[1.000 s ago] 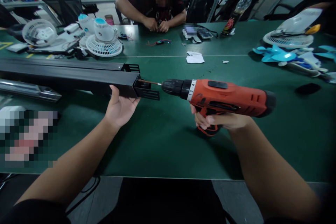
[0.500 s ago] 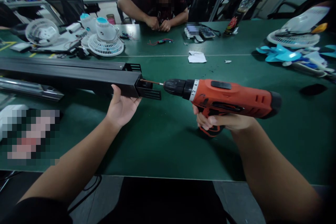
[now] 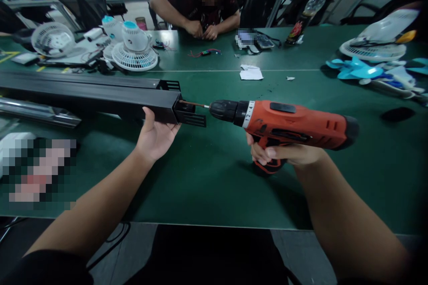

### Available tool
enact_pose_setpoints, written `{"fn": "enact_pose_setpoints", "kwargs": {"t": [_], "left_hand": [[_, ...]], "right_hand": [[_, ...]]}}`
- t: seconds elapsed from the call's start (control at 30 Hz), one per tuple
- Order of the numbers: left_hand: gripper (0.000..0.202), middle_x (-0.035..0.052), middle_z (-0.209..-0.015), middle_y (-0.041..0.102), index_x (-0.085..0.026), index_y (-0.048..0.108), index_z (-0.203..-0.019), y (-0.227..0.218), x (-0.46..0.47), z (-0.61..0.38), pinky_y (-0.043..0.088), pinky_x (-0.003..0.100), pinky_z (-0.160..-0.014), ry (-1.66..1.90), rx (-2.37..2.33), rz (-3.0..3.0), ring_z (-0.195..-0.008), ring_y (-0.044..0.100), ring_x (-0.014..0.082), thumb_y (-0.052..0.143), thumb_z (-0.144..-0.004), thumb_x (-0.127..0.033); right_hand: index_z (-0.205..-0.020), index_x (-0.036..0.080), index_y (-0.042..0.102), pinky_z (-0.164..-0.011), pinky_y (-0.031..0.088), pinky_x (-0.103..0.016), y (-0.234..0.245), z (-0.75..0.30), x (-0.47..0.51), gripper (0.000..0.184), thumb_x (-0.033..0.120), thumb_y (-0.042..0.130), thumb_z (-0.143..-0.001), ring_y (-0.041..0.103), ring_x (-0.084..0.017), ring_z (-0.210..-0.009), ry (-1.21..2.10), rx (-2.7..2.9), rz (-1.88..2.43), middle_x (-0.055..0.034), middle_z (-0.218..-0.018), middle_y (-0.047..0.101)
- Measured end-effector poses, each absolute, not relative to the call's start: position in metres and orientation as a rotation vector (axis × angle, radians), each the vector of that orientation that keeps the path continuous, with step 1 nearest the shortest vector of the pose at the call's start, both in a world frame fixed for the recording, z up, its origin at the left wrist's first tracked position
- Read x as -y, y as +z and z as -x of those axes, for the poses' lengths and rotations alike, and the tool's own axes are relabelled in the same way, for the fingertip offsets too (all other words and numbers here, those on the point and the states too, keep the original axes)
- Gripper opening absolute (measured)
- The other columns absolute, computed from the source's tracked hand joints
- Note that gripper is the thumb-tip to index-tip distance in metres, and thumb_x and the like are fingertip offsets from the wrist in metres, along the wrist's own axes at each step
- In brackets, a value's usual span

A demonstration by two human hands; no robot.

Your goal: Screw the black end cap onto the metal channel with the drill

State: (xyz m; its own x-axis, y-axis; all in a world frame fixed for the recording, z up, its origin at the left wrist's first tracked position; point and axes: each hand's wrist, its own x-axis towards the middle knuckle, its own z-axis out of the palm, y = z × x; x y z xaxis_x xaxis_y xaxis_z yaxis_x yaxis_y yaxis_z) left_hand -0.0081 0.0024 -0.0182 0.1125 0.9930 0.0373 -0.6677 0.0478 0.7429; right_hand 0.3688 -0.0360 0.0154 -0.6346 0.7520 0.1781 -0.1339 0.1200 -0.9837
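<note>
Head camera view shows the person's right hand (image 3: 284,153) clamped around the handle of an orange and black drill (image 3: 304,122), fingers curled about the front of the handle and the thumb laid along its near side. The left hand (image 3: 156,139) is closed on a black square tube (image 3: 143,101) near its open end, the thumb up against the near side and the fingers passing beneath; their tips are hidden, so how firmly this grip presses I cannot tell. The tube lies level across the left part of the green desk (image 3: 214,187), its slotted end tabs (image 3: 193,119) pointing at the drill, and beside it on the far side is a second black tube (image 3: 100,81). From the drill's chuck a thin coppery bit (image 3: 195,104) reaches to the tube's mouth; whether it touches metal there cannot be made out. On the drill's white collar (image 3: 248,114) the figures 1, 2 and 4 can be read. Across the desk, a dark bottle (image 3: 297,29) has a red and yellow label, its lettering too small to read, and a white fan (image 3: 133,53) bears a small dark mark, likewise illegible
</note>
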Motion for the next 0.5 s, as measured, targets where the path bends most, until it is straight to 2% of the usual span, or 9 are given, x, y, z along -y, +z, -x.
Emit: {"fn": "enact_pose_setpoints", "kwargs": {"t": [0.3,0.5], "left_hand": [[0.072,0.0086,-0.161,0.082,-0.031,0.071,-0.168,-0.0194,-0.0029,0.0077,0.058,0.047,-0.136,1.387,-0.570,-0.712,-0.175,0.057,0.0349,0.066,-0.114,-0.078],[0.070,0.0088,-0.160,0.083,-0.030,0.073,-0.165,-0.0138,0.0009,0.0033,0.058,0.046,-0.136,1.396,-0.621,-0.688,-0.171,0.062,0.0334,0.062,-0.116,-0.078]], "right_hand": [[-0.123,0.020,0.084,-0.067,0.070,-0.033,0.0134,-0.3702,0.0359,0.042,0.050,0.100,-0.097,0.073,-0.018,-0.060,1.614,1.705,0.601,0.0025,-0.070,0.072],[-0.123,0.020,0.084,-0.070,0.073,-0.033,0.0138,-0.3715,0.0356,0.043,0.049,0.100,-0.097,0.074,-0.017,-0.061,1.653,1.691,0.616,0.0037,-0.070,0.072]]}}
